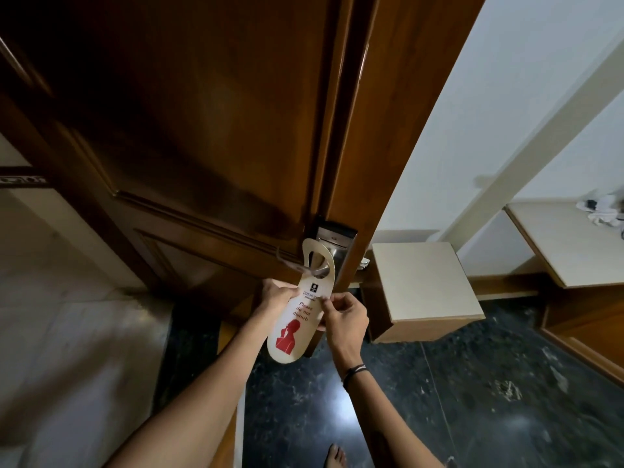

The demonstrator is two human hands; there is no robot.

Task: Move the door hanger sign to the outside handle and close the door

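The "Please do not disturb" door hanger sign point(300, 309) hangs with its hole around the metal door handle point(315, 270), and the wooden door point(189, 130) is open (I cannot tell which side's handle this is). The left hand point(278, 295) and right hand point(344, 319) each pinch the sign's middle edges. Closing is left.

Door point(209, 136) open, fills upper left and centre. Lock plate point(334, 243) on door's right edge, handle point(315, 266) below it, pointing left. Door hanger sign point(297, 315) hangs on handle through its top hole. Left hand point(275, 293) on sign's left edge, right hand point(344, 319) on its right edge. Stool point(425, 292) right of door, on floor point(472, 400). Counter point(574, 244) further right, against wall point(489, 113).
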